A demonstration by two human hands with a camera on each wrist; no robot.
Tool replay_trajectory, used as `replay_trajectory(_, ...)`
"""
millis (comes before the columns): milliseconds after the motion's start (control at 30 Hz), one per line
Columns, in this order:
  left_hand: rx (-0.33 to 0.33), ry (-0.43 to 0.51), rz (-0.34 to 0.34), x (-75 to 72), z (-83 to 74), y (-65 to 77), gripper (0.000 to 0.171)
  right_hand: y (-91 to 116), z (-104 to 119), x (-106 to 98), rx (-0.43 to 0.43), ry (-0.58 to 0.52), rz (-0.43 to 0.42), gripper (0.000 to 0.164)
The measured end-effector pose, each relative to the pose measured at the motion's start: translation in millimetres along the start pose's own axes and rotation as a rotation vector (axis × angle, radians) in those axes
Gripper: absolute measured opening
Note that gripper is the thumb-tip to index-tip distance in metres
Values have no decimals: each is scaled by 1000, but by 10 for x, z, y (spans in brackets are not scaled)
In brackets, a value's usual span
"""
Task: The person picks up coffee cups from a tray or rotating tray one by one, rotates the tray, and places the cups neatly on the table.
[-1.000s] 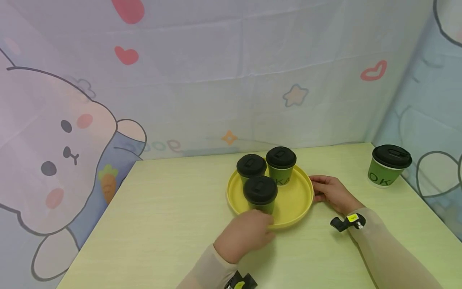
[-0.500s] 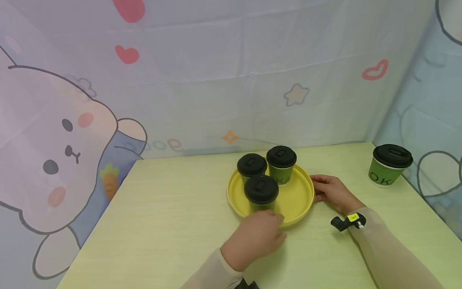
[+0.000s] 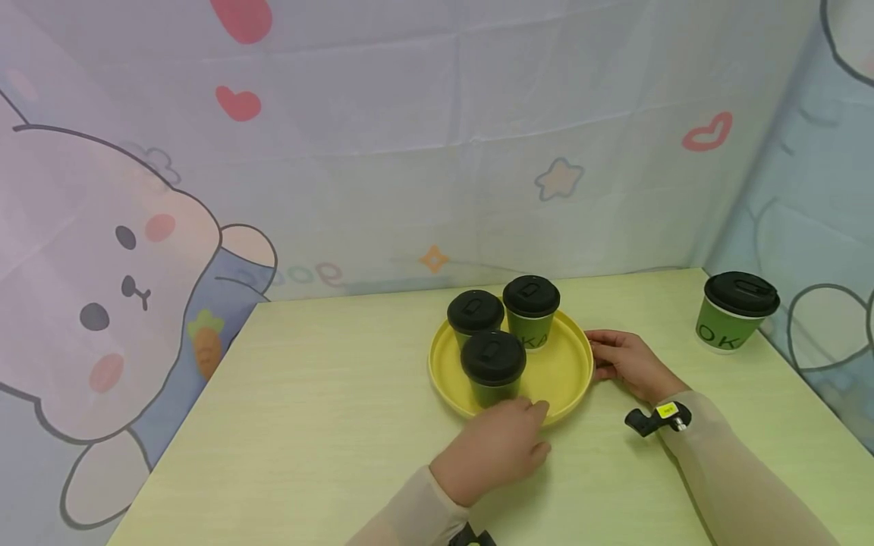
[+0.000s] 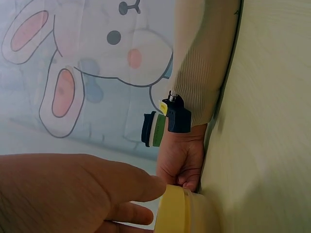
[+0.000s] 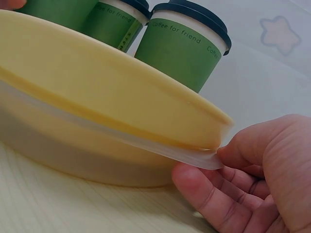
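A round yellow tray (image 3: 551, 379) with a pale lower edge stands on the table. It bears three green paper cups with black lids: a front cup (image 3: 493, 368), a back-left cup (image 3: 474, 315) and a back-right cup (image 3: 531, 311). My right hand (image 3: 628, 364) grips the tray's right side; in the right wrist view the thumb (image 5: 250, 145) is at the pale edge, with fingers (image 5: 204, 191) below. At the tray's front rim is my left hand (image 3: 492, 451), just beside the front cup. Its thumb (image 4: 138, 183) extends to the rim, with the other fingers loosely bent.
Another lidded green cup (image 3: 730, 315) stands alone near the right edge of the pale table (image 3: 328, 394). A printed cloth (image 3: 382, 152) hangs behind the table and along its sides. Each sleeve carries a small black wrist device (image 3: 658, 418).
My left hand has slid right along the tray's front, from below the front cup to just past it. The tray, cups and right hand have stayed in place.
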State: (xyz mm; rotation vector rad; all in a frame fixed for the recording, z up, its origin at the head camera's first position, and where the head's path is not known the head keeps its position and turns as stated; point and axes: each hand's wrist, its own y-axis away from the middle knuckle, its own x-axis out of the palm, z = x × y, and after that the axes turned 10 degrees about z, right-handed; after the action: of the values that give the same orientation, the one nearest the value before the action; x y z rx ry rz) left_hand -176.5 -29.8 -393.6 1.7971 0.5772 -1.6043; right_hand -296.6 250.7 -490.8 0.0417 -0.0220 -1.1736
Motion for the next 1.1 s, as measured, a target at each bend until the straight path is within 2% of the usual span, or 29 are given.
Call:
replay_trajectory(100,11,3,3,-11,10,1,20,-2,1,0,2,2,-1,51)
replay_trajectory(167,16,2,1,-18,18,2,15,-1,1,-1,4,2,-2,51)
replay_trajectory(500,31,39,16,-81,59,62,22,17,17,-5,-9,4,12,55)
replay_trajectory(700,18,89,45,-154,95,107,25,21,18,-5,-10,11,7,52)
replay_trajectory(900,10,153,67,-162,160,128,28,26,29,4,-19,-5,19,54)
replay_trajectory(1033,-10,183,116,-198,174,165,20,29,39,11,-13,-8,22,54)
replay_trajectory(1100,14,213,154,-284,180,243,25,26,36,10,-8,-1,22,53)
